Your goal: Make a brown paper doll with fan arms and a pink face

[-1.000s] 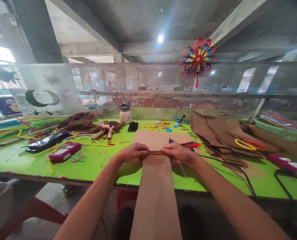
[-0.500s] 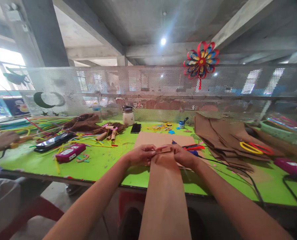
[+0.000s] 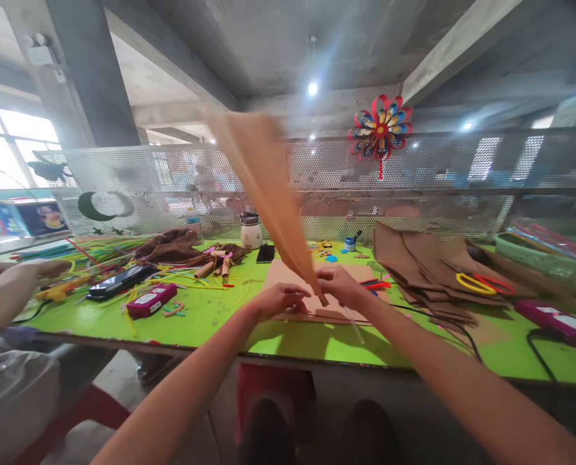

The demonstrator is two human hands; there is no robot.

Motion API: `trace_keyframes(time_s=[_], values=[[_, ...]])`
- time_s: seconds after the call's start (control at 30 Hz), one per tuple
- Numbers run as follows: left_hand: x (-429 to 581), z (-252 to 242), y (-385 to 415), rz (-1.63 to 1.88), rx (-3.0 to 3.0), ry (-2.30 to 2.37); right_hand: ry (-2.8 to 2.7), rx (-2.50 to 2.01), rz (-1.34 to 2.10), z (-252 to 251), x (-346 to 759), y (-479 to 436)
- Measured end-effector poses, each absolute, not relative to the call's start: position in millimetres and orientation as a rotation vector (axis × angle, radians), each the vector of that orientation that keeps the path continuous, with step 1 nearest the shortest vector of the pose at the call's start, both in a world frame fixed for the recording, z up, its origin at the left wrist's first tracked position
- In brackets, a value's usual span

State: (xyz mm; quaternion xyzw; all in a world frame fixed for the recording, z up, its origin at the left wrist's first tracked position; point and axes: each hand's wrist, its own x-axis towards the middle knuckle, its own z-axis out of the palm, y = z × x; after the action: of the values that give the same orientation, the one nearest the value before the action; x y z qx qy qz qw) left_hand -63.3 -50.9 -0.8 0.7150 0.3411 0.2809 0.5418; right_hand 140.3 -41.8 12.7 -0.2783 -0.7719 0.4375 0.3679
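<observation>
My left hand and my right hand meet over the front of the green table. Both pinch the near end of a long brown paper strip. The strip rises up and to the left from my fingers, blurred by motion, with its far end high in front of the mesh screen. Under my hands lies a flat brown cardboard sheet.
A pile of brown paper pieces with yellow scissors lies to the right. Red scissors, a pink glue gun, a phone, paper tubes and coloured strips lie around. Another person's arm reaches in at left.
The brown strip, which hung from my hands down over the table's edge, has swung up and now stands in the air above the table. The other person's arm came further in at left.
</observation>
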Motion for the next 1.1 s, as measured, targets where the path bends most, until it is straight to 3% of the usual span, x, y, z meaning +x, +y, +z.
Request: trace_keyframes(time_s=[0.17,0.3,0.43,0.57,0.83,1.1], values=[[-94.7,25.6,-51.7,0.899,1.689,0.954,-2.348,-0.798,1.122,36.3,138.0,-45.2],[-103.3,38.4,-55.6,0.868,1.74,0.999,-2.53,-0.819,0.94,35.7,124.8,-44.0],[-82.4,26.7,-59.6,0.727,2.001,1.03,-2.508,-0.819,0.768,23.6,116.1,-33.7],[-64.7,5.4,-54.0,0.811,2.167,1.199,-2.466,-0.841,0.756,8.6,123.3,-18.3],[-70.3,-8.6,-28.3,0.8,2.062,1.245,-2.328,-0.949,0.775,-18.0,144.3,-4.0],[-72.6,-10.5,-32.4,0.826,1.91,1.248,-2.283,-1.019,0.434,-16.4,133.1,-8.5]])
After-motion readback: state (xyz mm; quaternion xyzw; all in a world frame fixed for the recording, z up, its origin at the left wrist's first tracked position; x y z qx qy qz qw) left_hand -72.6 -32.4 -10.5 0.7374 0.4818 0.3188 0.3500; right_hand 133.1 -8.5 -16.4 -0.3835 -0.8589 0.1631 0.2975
